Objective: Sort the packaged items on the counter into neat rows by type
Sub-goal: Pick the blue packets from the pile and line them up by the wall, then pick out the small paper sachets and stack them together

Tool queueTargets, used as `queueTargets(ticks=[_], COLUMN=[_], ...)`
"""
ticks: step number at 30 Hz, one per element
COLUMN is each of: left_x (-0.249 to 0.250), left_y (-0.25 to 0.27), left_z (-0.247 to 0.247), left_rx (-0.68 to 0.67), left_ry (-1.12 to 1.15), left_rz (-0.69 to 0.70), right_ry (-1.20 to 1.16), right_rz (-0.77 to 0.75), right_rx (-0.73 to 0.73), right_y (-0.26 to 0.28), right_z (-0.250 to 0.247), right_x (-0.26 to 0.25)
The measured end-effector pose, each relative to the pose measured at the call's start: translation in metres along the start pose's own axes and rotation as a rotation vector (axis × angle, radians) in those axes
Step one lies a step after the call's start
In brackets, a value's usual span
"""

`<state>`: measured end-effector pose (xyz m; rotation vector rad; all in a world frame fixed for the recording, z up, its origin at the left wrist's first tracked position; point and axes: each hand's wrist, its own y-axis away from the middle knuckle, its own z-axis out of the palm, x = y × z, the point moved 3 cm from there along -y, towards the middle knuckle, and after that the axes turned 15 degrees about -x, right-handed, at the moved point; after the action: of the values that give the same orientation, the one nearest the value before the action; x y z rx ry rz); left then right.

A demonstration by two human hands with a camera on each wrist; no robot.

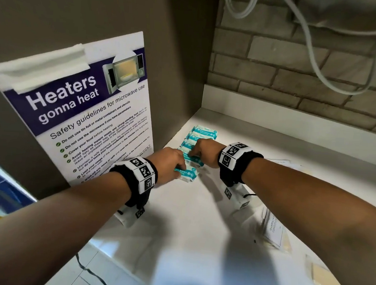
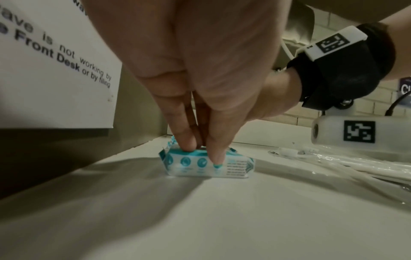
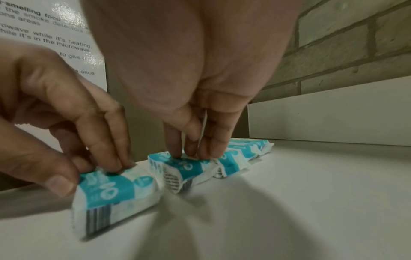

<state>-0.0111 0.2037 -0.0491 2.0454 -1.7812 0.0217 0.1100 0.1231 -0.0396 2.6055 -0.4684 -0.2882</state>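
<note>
A row of several teal-and-white wipe packets (image 1: 199,135) runs along the left wall on the white counter (image 1: 199,221). My left hand (image 1: 180,168) pinches the nearest packet (image 3: 111,190) between thumb in front and fingers on top; the left wrist view shows the same packet (image 2: 206,165) under the left hand (image 2: 200,149). My right hand (image 1: 193,152) stands just behind it, fingertips (image 3: 208,151) pressing straight down on the second packet (image 3: 184,168). More packets (image 3: 244,149) continue behind. The left hand (image 3: 89,172) and right hand (image 3: 189,154) are a packet's width apart.
A microwave safety poster (image 1: 84,117) leans on the left wall. Flat shampoo-and-conditioner sachets (image 1: 274,230) and a yellowish sachet (image 1: 320,274) lie at the right. Clear-wrapped white items (image 2: 355,165) lie beyond my right wrist. White cables (image 1: 311,50) hang on the brick wall. The counter edge (image 1: 108,254) is front-left.
</note>
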Motion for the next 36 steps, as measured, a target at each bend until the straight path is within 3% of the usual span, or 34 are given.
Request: queueTargets(ticks=[16,20,27,32,36], left_x=[0.003,0.01,0.072,0.132,0.171], left_y=[-0.021,-0.024,-0.057,-0.108,-0.152], left_z=[-0.001,-0.014,-0.045,-0.036,-0.014], left_rx=[-0.048,-0.098,-0.079,-0.118,-0.211], left_ry=[-0.022,-0.044,-0.046,-0.019,0.057], left_rz=[-0.006,-0.012,0.109,0.215,0.209], right_ry=[-0.057,-0.177,-0.283,-0.335,-0.379], right_rz=[0.026,0.0,0.285,0.548,0.622], right_rx=[-0.036,0.038,0.121,0.008,-0.064], right_y=[0.004,0.022,0.114,0.182,0.207], right_z=[0.001,0.003,0.01,0.043,0.072], right_x=[-0.002,0.008,0.084,0.143,0.16])
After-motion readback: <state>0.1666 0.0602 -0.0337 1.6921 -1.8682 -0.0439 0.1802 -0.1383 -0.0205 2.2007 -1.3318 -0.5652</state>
